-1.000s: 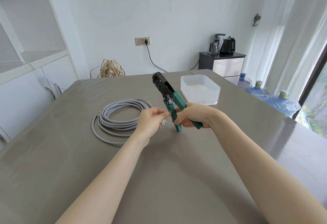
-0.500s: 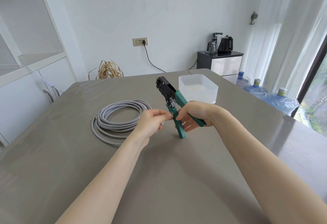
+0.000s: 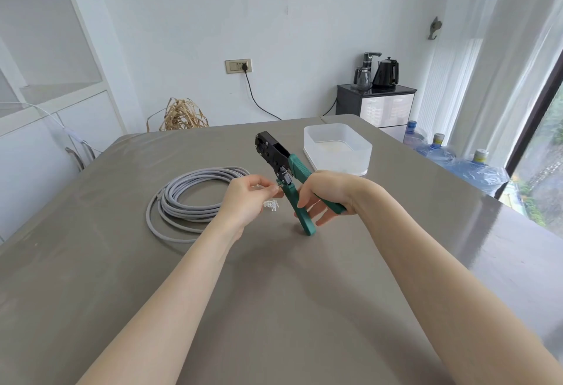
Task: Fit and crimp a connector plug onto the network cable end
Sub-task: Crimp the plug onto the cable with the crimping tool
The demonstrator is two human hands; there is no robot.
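The left hand (image 3: 247, 199) pinched a clear connector plug (image 3: 264, 187) just left of the crimping tool (image 3: 285, 171); the right hand (image 3: 324, 194) loosely gripped its handles, splayed. The cable coil (image 3: 195, 199) lay toward the table's left edge.

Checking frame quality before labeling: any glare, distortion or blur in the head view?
Head view: daylight from the window at right puts a bright sheen on the grey table; wide-angle bending of the shelving edges at left; the green-handled crimping tool is sharp, but the small clear plug pinched by the left hand is hard to resolve.
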